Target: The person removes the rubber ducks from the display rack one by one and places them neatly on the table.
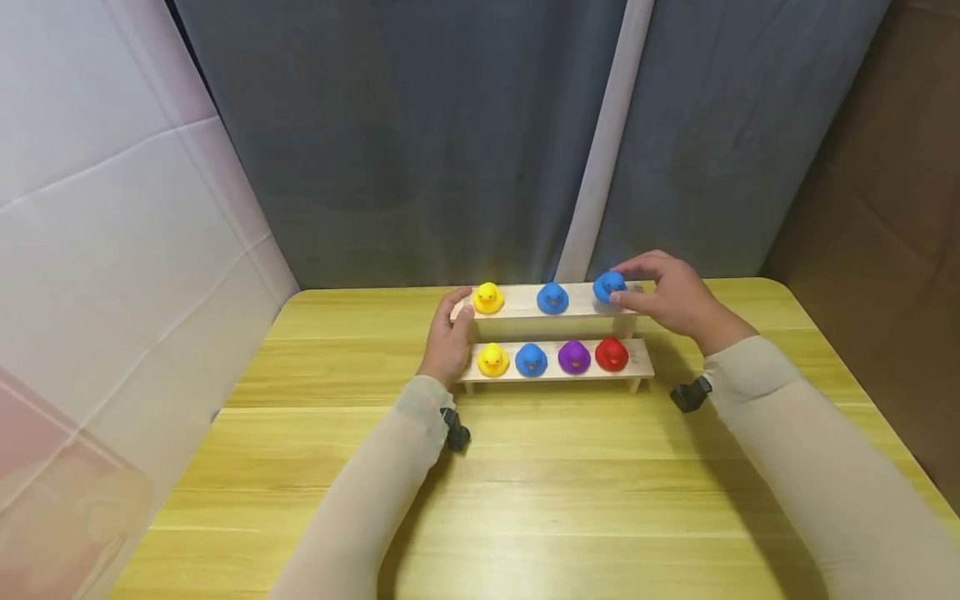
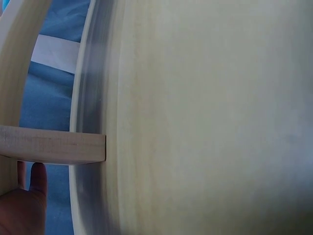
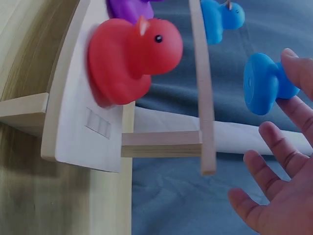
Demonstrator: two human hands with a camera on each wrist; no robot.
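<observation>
A two-tier wooden stand (image 1: 517, 303) bears rubber ducks on both steps. At its left end my left hand (image 1: 447, 340) grips the stand, fingers behind and thumb toward the front; in the left wrist view its fingertips (image 2: 38, 177) lie against a wooden leg (image 2: 54, 146). Between thumb and fingers, my right hand (image 1: 678, 298) pinches a blue duck (image 3: 261, 84) just over the right end of the upper step; its base shows in the right wrist view. A yellow duck (image 1: 488, 298) and another blue duck (image 1: 552, 298) sit on that step.
Along the lower step stand a yellow duck (image 1: 492, 360), a blue duck (image 1: 531, 360), a purple duck (image 1: 574, 357) and a red duck (image 1: 612, 354). Behind the wooden table (image 1: 525, 483) hangs a grey curtain (image 1: 420, 150), with a white wall (image 1: 135, 200) at left.
</observation>
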